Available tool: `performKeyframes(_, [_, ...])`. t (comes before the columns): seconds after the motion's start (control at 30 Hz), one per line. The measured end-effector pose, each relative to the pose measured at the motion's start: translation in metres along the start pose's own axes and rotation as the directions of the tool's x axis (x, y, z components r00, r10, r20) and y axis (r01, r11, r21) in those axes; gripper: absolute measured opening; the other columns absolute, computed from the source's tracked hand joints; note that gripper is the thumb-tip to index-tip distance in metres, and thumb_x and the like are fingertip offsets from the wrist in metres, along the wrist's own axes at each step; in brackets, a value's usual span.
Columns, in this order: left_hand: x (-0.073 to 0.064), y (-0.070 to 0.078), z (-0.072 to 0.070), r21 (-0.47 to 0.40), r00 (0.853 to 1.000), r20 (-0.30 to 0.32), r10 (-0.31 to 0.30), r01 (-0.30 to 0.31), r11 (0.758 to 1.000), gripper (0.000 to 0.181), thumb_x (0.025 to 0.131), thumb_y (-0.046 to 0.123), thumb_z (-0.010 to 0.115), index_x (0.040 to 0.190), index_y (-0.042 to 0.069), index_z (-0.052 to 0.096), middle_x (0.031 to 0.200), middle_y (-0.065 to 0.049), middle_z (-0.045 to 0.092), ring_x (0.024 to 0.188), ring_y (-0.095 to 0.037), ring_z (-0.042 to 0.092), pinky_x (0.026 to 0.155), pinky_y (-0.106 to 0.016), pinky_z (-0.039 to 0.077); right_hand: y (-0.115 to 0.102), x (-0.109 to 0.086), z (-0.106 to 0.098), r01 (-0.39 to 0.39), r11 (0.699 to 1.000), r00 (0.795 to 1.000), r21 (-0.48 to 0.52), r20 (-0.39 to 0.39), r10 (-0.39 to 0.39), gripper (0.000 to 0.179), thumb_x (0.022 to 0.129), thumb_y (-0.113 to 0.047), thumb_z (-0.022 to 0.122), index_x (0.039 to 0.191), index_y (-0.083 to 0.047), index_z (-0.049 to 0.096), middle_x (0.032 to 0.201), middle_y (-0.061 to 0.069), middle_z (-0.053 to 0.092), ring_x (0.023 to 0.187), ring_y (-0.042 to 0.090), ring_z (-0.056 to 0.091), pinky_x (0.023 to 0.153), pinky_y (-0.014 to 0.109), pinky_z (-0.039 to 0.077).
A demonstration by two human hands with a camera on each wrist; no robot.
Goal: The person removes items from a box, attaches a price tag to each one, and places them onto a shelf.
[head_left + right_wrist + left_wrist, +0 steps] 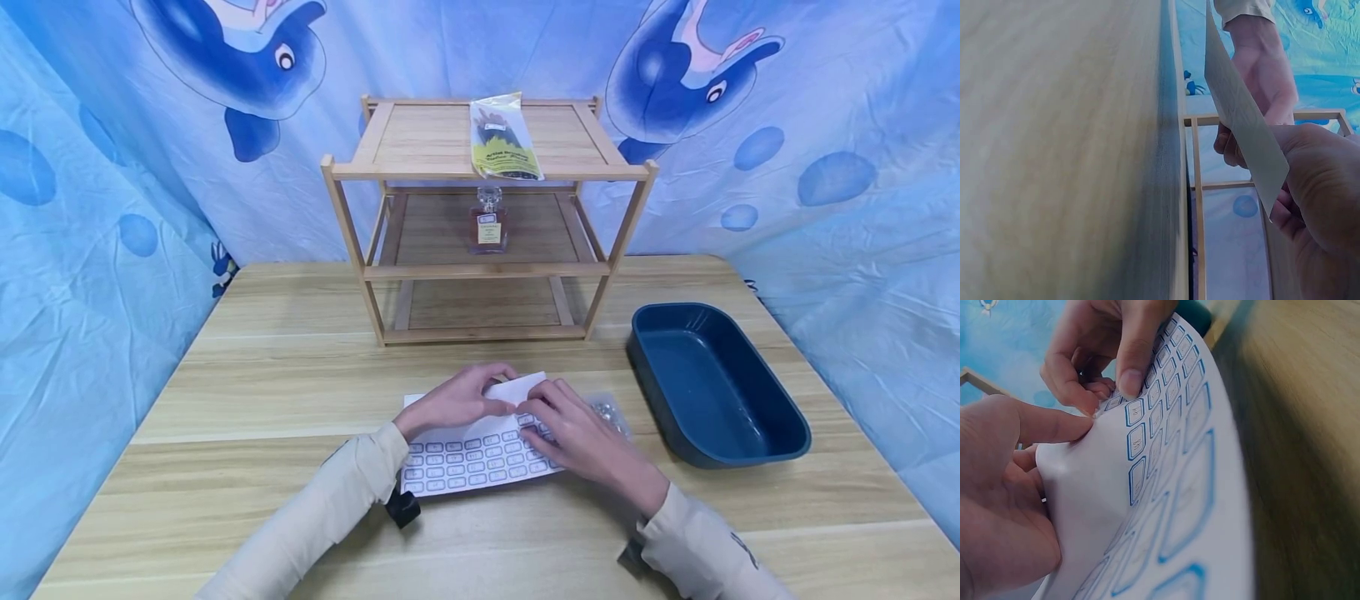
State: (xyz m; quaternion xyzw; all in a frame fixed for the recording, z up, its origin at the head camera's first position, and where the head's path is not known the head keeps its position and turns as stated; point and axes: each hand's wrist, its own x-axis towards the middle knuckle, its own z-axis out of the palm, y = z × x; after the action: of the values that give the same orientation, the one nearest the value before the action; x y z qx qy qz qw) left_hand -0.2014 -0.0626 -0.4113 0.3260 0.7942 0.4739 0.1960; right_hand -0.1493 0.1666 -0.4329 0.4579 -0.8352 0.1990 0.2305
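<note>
A white sheet of label stickers (472, 462), printed with rows of blue-bordered boxes, is held tilted over the table between both hands. My left hand (457, 402) grips its upper part, thumb and fingers on the blank white area. From the other side my right hand (573, 429) pinches the sheet near the end of the sticker rows, its fingertips close to the left hand's. In the left wrist view the paper (1085, 481) bulges where the left fingers hold it. Edge-on, the sheet (1241, 119) shows its plain back in the right wrist view.
Beside the right hand lies a small clear bag (611, 412) of shiny pieces. A dark blue basin (720, 392) stands at the right. Behind is a wooden shelf (487, 271) bearing a perfume bottle (489, 223) and, on top, a yellow-and-white packet (504, 137).
</note>
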Motion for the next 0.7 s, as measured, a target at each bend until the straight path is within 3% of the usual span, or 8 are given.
performKeyframes(0.23, [-0.001, 0.0009, -0.0006, -0.058, 0.999, 0.016, -0.047, 0.047, 0.997, 0.037, 0.093, 0.009, 0.068, 0.129, 0.002, 0.06, 0.107, -0.006, 0.071, 0.088, -0.017, 0.067, 0.08, -0.033, 0.051, -0.0012, 0.001, -0.0017, -0.005, 1.0, 1.0, -0.001, 0.023, 0.005, 0.027, 0.093, -0.018, 0.078, 0.115, -0.006, 0.072, 0.11, 0.007, 0.059, 0.098, 0.021, 0.055, 0.078, 0.03, 0.053])
performKeyframes(0.43, [-0.0007, 0.0038, 0.0006, -0.053, 0.998, 0.008, -0.059, 0.059, 0.997, 0.037, 0.094, 0.011, 0.066, 0.129, 0.001, 0.06, 0.109, -0.009, 0.07, 0.088, -0.016, 0.066, 0.076, -0.03, 0.052, -0.0008, 0.0011, -0.0016, 0.006, 1.0, 1.0, 0.006, 0.024, -0.007, 0.029, 0.092, -0.016, 0.078, 0.119, -0.007, 0.071, 0.11, 0.007, 0.06, 0.099, 0.021, 0.057, 0.079, 0.031, 0.054])
performKeyframes(0.7, [0.0004, 0.0033, 0.0024, 0.005, 0.999, 0.009, -0.035, 0.035, 0.999, 0.034, 0.094, 0.009, 0.067, 0.126, -0.001, 0.062, 0.118, -0.009, 0.067, 0.094, -0.015, 0.064, 0.085, -0.031, 0.051, -0.0023, 0.0016, -0.001, 0.001, 1.0, 0.998, 0.0, 0.062, -0.001, 0.031, 0.091, -0.014, 0.079, 0.12, -0.008, 0.071, 0.109, 0.005, 0.061, 0.099, 0.019, 0.056, 0.078, 0.029, 0.053])
